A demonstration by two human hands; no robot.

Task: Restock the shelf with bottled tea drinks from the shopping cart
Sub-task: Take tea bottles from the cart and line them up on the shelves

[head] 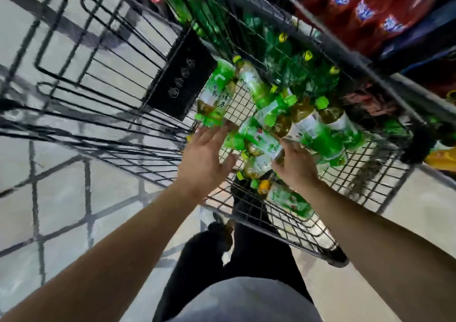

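While the green-labelled plastic tea bottle (265, 140) lies in the black wire shopping cart (291, 220), long axis running ten to four, our right hand (294, 165) touches it at five o'clock, fingers loosely spread; our left hand (206, 156) hovers spread at nine o'clock.

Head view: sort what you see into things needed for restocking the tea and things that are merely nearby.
Needed: tea bottles, shopping cart, left hand, right hand.
Merely nearby: empty black wire cart, red snack bags.
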